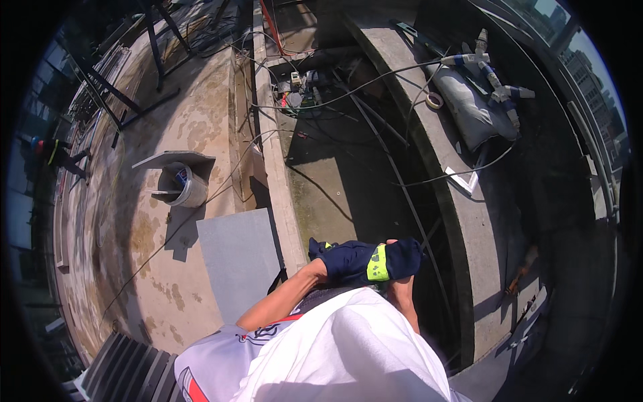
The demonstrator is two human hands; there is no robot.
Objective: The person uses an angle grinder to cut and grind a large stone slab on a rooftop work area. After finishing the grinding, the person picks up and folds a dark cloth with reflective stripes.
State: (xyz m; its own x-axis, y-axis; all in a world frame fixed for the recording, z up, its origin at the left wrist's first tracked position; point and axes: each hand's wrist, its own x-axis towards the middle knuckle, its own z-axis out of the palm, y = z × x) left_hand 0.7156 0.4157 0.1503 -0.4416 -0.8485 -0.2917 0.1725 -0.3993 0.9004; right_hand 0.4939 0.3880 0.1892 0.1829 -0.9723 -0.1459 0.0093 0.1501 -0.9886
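In front of my body is a bunched navy cloth garment [348,260] with a fluorescent yellow-green band [378,263] dotted with dark patches. My right hand [402,287] is closed around its right end, the palm below and a fingertip showing over the top edge. Only the wrist of my left hand [315,269] shows, where it meets the garment's left part. Navy fabric hides the left fingers. Below my arms, a white cloth [341,335] drapes over my grey-and-red clothing.
A bucket [191,189] with boards across it stands left, near a grey panel [239,258]. Cables cross the sunken trough [328,187]. On the right ledge lie a filled sack [469,107], tape roll [435,101] and cable connectors [506,92]. A person [60,156] is far left.
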